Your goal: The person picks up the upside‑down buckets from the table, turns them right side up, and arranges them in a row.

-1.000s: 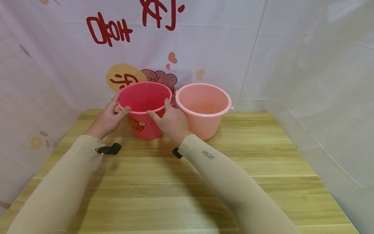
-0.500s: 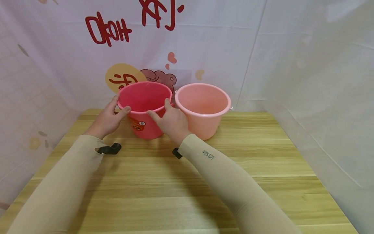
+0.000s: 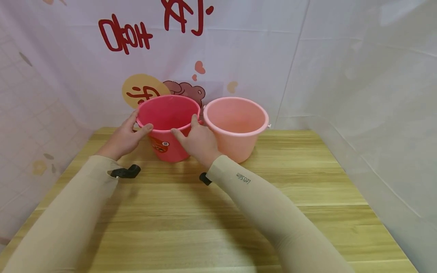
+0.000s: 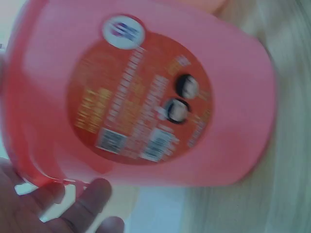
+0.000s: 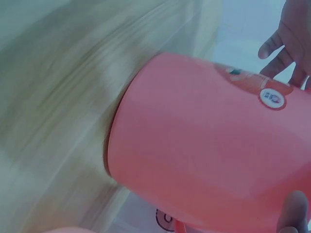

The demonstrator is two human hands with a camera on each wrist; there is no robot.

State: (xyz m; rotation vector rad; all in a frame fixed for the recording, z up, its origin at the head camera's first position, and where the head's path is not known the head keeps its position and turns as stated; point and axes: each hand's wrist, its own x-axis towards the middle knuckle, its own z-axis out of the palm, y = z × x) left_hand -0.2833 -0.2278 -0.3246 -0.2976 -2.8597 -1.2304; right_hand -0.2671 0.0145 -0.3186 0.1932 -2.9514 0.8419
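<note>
A deep-pink bucket (image 3: 172,146) with a round orange label (image 4: 141,99) stands upright at the back left of the wooden table. My left hand (image 3: 123,139) holds its left side, thumb at the front rim and fingers round the outside. On the right, my right hand (image 3: 199,142) holds the same bucket with its thumb on the front rim and index finger on the right rim. Its other fingers are hidden in the head view. A pale-pink bucket (image 3: 237,146) stands close beside it, partly behind my right hand. The right wrist view shows the deep-pink bucket's base on the table.
The wooden table (image 3: 191,227) reaches back to a white printed cloth (image 3: 259,49). More pale cloth (image 3: 375,113) hangs along the right and left sides. A white handle knob (image 3: 269,126) sticks out from the pale-pink bucket's right rim.
The whole head view has shifted very slightly leftward. Both hands keep their places on the deep-pink bucket, and neither bucket has visibly moved on the table.
</note>
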